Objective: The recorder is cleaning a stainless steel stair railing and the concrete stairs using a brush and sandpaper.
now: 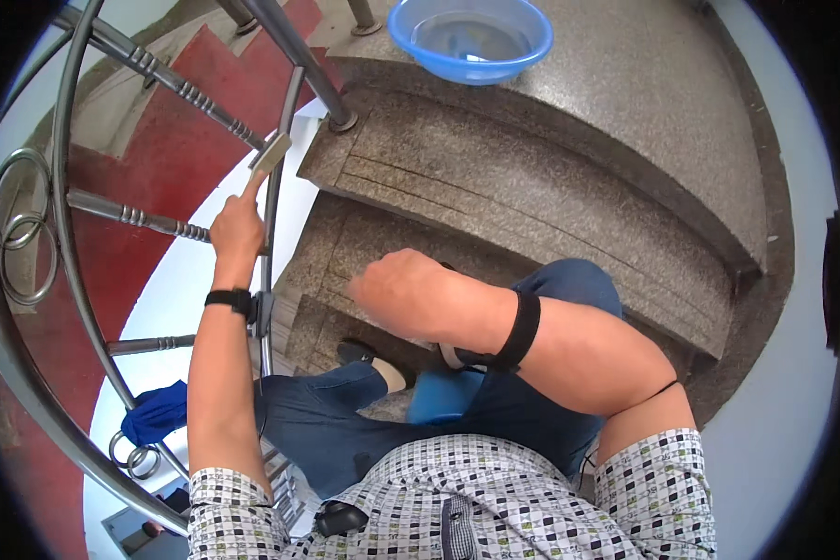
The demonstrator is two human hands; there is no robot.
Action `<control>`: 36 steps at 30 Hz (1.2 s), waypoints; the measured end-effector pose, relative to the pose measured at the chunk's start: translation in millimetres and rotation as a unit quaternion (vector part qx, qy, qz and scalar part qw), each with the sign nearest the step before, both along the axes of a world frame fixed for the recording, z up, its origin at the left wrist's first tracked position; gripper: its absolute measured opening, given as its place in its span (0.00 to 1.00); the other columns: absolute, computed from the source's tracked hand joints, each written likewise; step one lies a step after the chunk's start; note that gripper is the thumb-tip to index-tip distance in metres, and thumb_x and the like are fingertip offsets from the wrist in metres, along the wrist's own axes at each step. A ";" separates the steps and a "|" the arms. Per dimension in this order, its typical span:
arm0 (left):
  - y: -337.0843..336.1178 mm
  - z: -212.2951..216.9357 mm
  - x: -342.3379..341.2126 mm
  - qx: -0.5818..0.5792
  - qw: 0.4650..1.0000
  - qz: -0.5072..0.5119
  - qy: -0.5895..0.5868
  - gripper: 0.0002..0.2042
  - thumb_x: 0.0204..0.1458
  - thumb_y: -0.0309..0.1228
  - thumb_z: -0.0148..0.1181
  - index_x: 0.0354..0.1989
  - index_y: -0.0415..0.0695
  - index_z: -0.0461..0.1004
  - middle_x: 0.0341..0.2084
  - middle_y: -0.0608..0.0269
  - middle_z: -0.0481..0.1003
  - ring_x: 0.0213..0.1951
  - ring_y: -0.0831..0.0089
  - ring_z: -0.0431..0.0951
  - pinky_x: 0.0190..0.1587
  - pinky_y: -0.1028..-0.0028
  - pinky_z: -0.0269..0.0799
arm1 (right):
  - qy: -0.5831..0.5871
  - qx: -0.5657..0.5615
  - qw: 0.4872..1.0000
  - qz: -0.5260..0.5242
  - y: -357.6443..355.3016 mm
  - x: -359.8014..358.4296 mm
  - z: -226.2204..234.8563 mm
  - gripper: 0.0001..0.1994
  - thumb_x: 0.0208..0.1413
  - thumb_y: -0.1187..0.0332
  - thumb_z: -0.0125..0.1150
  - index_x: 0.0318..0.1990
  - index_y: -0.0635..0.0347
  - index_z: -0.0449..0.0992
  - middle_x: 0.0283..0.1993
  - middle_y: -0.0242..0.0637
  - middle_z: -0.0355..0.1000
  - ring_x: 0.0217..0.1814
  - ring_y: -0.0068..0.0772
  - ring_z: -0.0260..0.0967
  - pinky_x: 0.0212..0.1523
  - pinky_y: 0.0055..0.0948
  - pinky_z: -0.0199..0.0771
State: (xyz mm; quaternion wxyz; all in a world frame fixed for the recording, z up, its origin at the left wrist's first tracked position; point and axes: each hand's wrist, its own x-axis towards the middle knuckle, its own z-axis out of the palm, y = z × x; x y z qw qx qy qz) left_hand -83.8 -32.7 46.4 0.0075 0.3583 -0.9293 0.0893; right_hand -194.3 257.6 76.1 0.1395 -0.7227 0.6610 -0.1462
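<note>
Beige tool, upper left, is gripped by the left hand beside tubular metal railing; mid-frame, the curled right hand, contents unclear, overhangs speckled, hard-edged steps

no legible text, no readable labels, numbers or signs

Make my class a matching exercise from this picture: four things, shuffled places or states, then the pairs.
Things
1. light-blue round plastic basin
2. dark-blue crumpled cloth
3. beige flat long-handled tool
4. bare right hand

Places or states
A. held in the bare left hand
B. blurred, no object visible in it
C. on the grey speckled landing
D. hanging on the silvery metal railing

Pairs: 1-C, 2-D, 3-A, 4-B
</note>
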 end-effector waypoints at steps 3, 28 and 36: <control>16.2 -0.1 7.4 0.035 0.999 0.037 0.003 0.27 0.63 0.28 0.55 0.70 0.69 0.65 0.38 0.46 0.79 0.39 0.47 0.82 0.43 0.51 0.78 | -0.002 0.018 1.000 0.011 3.0 -4.2 1.9 0.03 0.48 0.72 0.62 0.30 0.61 0.79 0.26 0.46 0.79 0.31 0.48 0.82 0.30 0.40 0.80; 62.9 -55.8 -102.0 0.451 0.713 0.233 0.484 0.23 0.68 0.34 0.48 0.70 0.47 0.56 0.28 0.53 0.73 0.14 0.68 0.69 0.13 0.67 0.64 | 0.017 0.050 0.998 0.025 -1.1 -4.6 13.7 0.07 0.56 0.71 0.59 0.40 0.62 0.78 0.33 0.45 0.80 0.38 0.47 0.82 0.36 0.41 0.81; 4.9 -41.2 -120.7 0.440 0.729 0.228 0.473 0.24 0.67 0.34 0.49 0.70 0.45 0.57 0.29 0.49 0.75 0.13 0.64 0.69 0.13 0.64 0.64 | 0.027 0.087 0.995 0.043 -4.2 -5.4 15.4 0.07 0.57 0.71 0.59 0.41 0.63 0.78 0.34 0.46 0.80 0.41 0.47 0.82 0.38 0.40 0.81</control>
